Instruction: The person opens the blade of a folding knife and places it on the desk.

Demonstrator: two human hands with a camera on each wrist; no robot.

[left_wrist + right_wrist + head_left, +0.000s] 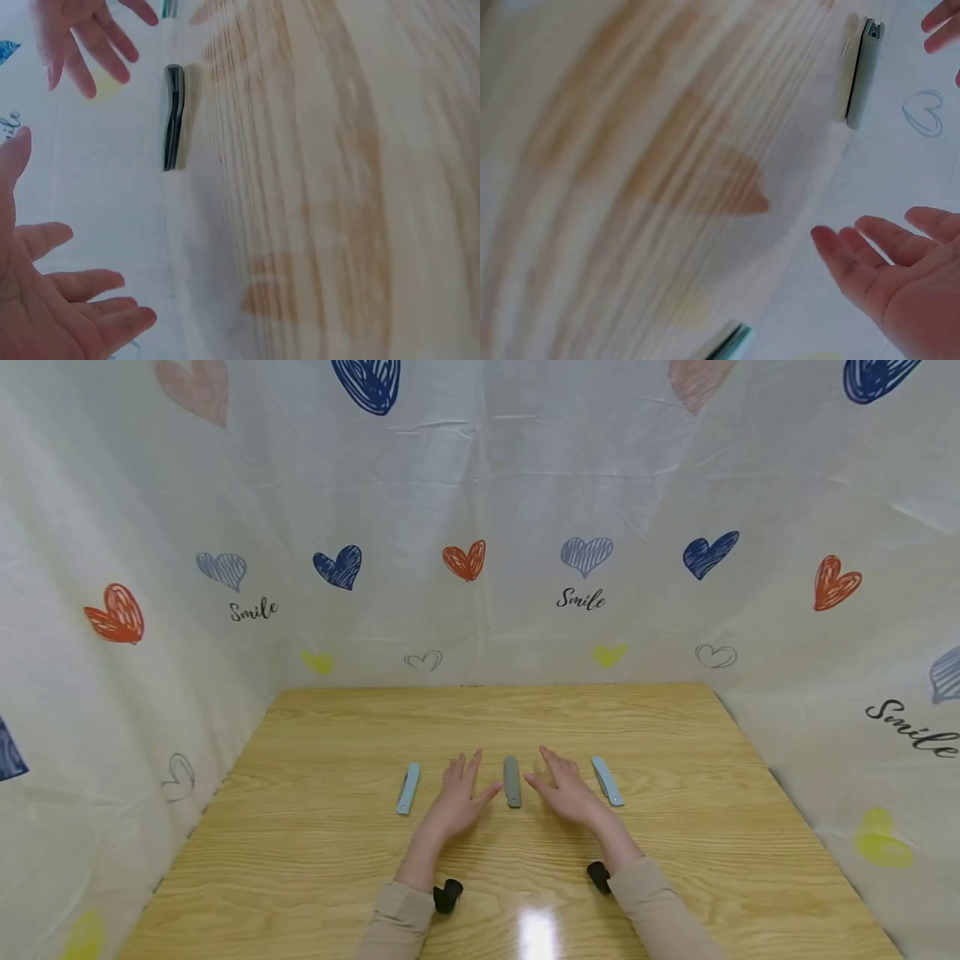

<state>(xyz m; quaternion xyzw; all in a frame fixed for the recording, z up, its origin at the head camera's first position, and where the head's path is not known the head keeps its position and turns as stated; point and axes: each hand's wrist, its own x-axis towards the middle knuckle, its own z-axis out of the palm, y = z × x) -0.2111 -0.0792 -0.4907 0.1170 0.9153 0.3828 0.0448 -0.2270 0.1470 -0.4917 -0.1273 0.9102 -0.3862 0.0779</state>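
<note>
A slim grey-green folded piece [512, 782], slotted along one side like a closed folding knife [173, 116], lies lengthwise between both hands. My left hand [456, 802] hovers to its left, fingers spread and thumb towards it, holding nothing. On the other side, my right hand [566, 789] is likewise spread and free of any object. Left of the left hand rests a light blue piece of the same shape [408, 788]. Beyond the right hand, a second light blue one [607, 781] lies slanted, and its end [735, 345] shows at the bottom of the right wrist view.
All three pieces lie on a wooden table [315, 860]. A white curtain with printed hearts [480, 477] surrounds the back and both sides. Dark bands or devices [447, 897] sit at the wrists, and a light glares off the near tabletop.
</note>
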